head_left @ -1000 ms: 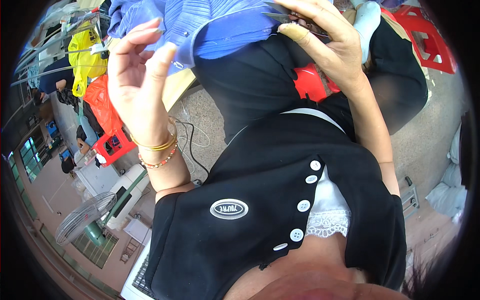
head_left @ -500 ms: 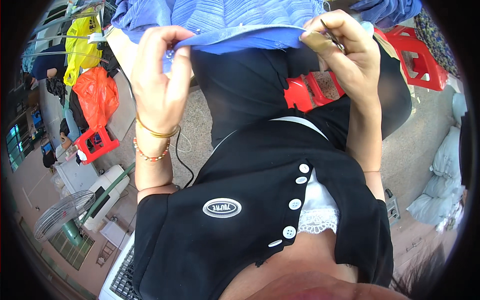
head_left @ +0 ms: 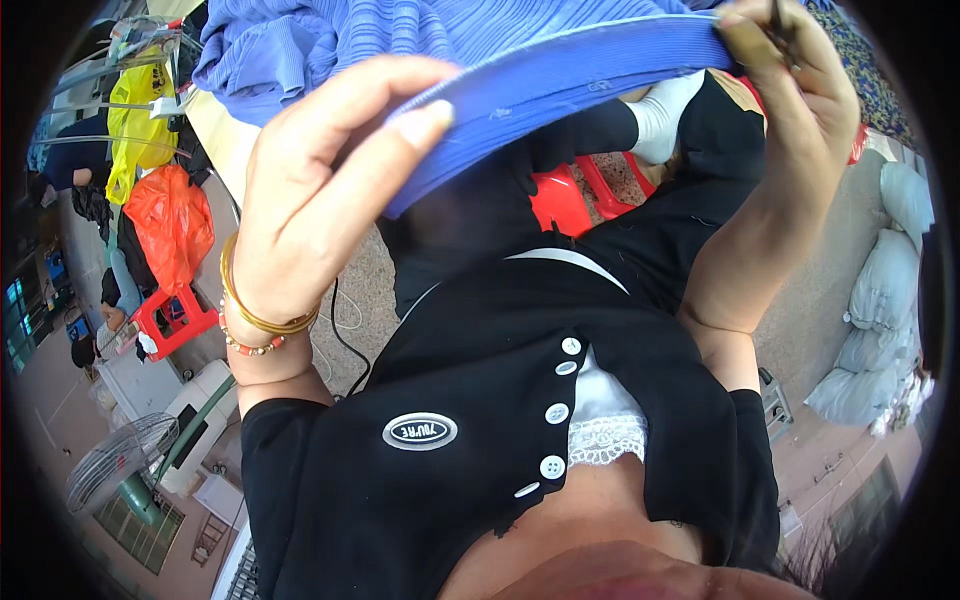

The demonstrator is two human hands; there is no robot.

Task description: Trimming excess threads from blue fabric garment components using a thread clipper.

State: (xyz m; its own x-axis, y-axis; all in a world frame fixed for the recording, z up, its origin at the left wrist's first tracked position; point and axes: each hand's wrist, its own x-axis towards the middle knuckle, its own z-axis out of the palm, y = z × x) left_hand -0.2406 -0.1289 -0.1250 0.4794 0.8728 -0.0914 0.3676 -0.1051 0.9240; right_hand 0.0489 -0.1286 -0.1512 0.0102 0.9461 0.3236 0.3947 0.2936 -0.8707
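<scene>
A blue ribbed knit garment (head_left: pixel 590 62) is stretched between my hands, its edge band pulled into an arc. My left hand (head_left: pixel 300 200) pinches the band between thumb and fingers at its left end. At the upper right, my right hand (head_left: pixel 800 130) grips the other end, with a tan cover on the thumb. A small dark metal tool (head_left: pixel 778 20), mostly hidden by the fingers, sits in the same hand; its kind cannot be made out. Pale bits of thread or lint (head_left: pixel 500 113) cling to the band. More of the garment lies bunched beyond my hands.
A pale tabletop (head_left: pixel 225 150) shows at upper left. A red plastic stool (head_left: pixel 560 200) is near my legs, another red stool (head_left: pixel 175 325) at left, below an orange bag (head_left: pixel 170 220) and a yellow bag (head_left: pixel 140 110). A fan (head_left: pixel 120 470) stands lower left; whitish sacks (head_left: pixel 885 280) at right.
Both hands have moved closer and farther apart, the right one up and rightward. The garment's band is now spread wider and shows more of its ribbed face.
</scene>
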